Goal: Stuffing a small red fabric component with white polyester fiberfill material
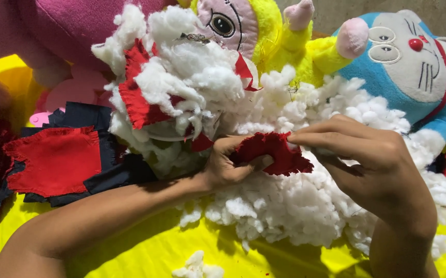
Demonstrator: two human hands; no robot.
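At the centre of the frame a small red piece of frayed felt-like fabric point(274, 154) is pinched from both sides. The fingers point(310, 138) of the right hand point(372, 170) are closed on its upper right edge, thumb and forefinger pressed together. The fingers point(233, 146) of the left hand point(228, 164) are curled around its left end, the thumb lying beneath the cloth.

The step in hand appears to be the opening or stuffing of this little fabric shell: it is held taut between the two hands, directly over a large heap of loose white fibre stuffing point(295, 206). The next move is judged to call for a steady hold by one hand while the other is freed to gather a tuft of filling. The cloth itself looks soft, limp and ragged at the rim; whether it is a sewn pocket or a flat scrap cannot be told.

Further out, a second mound of white stuffing mixed with red fabric scraps point(171, 87) is seen at upper centre. A flat red cloth patch on dark navy fabric point(58, 159) lies at the left. A yellow plush toy with a pink face point(254, 31) and a blue-and-white plush cat toy point(413, 67) are found along the top. Everything rests on a bright yellow sheet point(146, 252).
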